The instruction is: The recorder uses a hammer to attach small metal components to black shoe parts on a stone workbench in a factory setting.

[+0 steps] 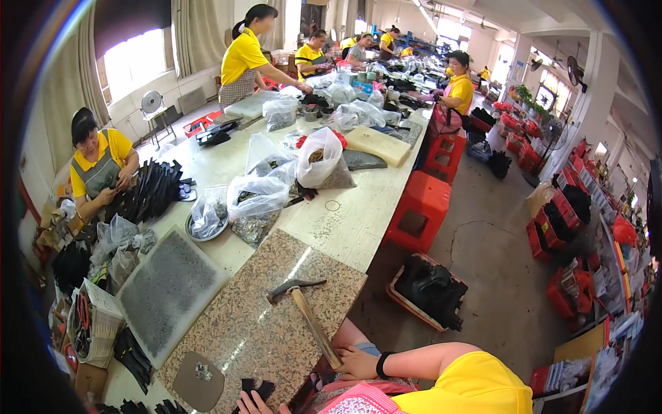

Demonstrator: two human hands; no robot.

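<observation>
At the lower edge, my left hand (254,404) is partly cut off, its fingers closed on a short black strip (259,388) over the front of a speckled stone slab (276,345). My right hand (358,363), with a black band at the wrist, lies by the slab's right edge, fingers loosely stretched and nothing seen in them. Beside it is the handle end of a hammer (314,326), which rests on the slab with its dark head away from me. Near the slab's left corner, small shiny metal pieces (203,371) sit on a brown rounded pad (198,386).
A grey-topped board (169,290) lies left of the slab. Beyond stand clear plastic bags (256,196) of small parts and a metal bowl (207,222). Red stools (419,210) and a bin of black pieces (427,290) are on the floor at right. Co-workers sit and stand along the table.
</observation>
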